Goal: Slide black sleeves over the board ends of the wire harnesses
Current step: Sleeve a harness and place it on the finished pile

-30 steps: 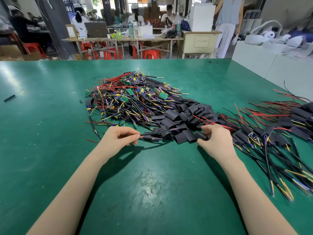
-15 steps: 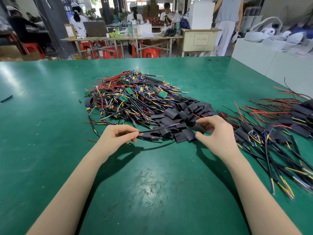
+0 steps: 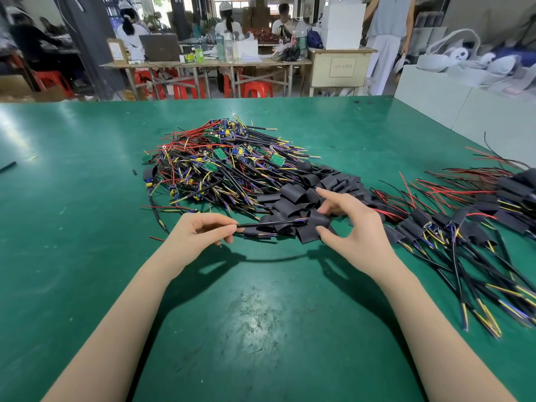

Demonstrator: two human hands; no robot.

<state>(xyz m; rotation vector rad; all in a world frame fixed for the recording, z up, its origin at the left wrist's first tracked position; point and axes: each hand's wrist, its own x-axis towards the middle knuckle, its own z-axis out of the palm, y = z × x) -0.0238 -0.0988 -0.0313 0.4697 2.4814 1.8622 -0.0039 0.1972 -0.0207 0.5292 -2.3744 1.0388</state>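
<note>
Two hands work at the near edge of the sleeve pile (image 3: 307, 195): the left hand (image 3: 200, 233) pinches one black wire harness (image 3: 269, 223) pointing right, while the right hand (image 3: 352, 224) grasps a black sleeve (image 3: 319, 220) at its tip.

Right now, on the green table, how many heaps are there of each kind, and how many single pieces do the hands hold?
Heap of bare wire harnesses: 1
Heap of loose black sleeves: 1
Spread of sleeved harnesses: 1
Single harness pinched by the left hand: 1
Single sleeve held by the right hand: 1
Total: 5
</note>
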